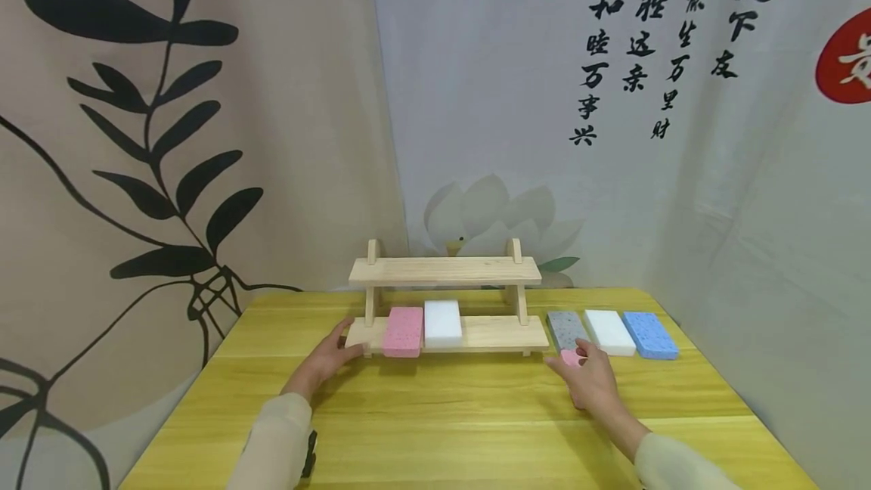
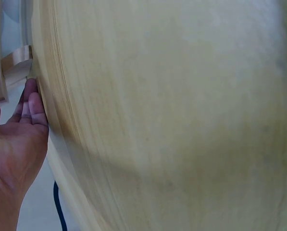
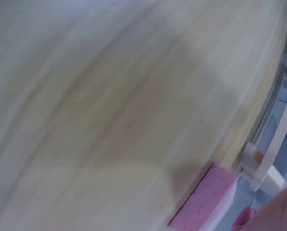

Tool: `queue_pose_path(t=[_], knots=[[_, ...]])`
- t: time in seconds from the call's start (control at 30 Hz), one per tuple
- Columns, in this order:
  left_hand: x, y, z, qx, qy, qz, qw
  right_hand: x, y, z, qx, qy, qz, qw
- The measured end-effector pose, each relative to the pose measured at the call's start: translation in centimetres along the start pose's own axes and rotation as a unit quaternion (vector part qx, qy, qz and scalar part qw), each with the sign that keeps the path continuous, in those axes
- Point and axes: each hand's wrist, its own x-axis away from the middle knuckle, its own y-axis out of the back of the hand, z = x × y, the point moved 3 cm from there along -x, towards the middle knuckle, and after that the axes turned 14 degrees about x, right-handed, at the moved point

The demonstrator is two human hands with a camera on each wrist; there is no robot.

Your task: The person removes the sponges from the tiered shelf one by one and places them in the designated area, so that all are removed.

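Observation:
A two-tier wooden rack (image 1: pixel 445 271) stands at the table's back. On its lower shelf a pink sponge (image 1: pixel 404 331) and a white sponge (image 1: pixel 443 324) lean side by side. The left hand (image 1: pixel 325 361) is at the lower shelf's left end, thumb on the front and fingers around the end; in the left wrist view this hand (image 2: pixel 18 149) has its fingers by the wood. My right hand (image 1: pixel 590 380) holds another pink sponge (image 1: pixel 571 358), mostly hidden by the hand, in front of a grey sponge (image 1: pixel 565 327). The right wrist view shows a pink sponge (image 3: pixel 205 199) near the hand (image 3: pixel 270 214).
Right of the grey sponge lie a white sponge (image 1: pixel 609 332) and a blue sponge (image 1: pixel 650 335) on the wooden table (image 1: pixel 435 429). A printed cloth (image 1: pixel 313 97) hangs behind. The rack's upper shelf (image 1: pixel 445 269) bears no sponges.

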Motion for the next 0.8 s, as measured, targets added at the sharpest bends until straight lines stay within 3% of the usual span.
queue_pose_path(t=[0.5, 0.8], knots=[[0.1, 0.0, 0.1, 0.002, 0.002, -0.004, 1.0, -1.5, -3.7, 5.2, -0.038, 0.028, -0.017, 0.9988], [0.4, 0.1, -0.1, 0.012, -0.004, -0.001, 0.9999, -1.8, -5.7, 8.1, -0.034, 0.04, -0.024, 0.9983]])
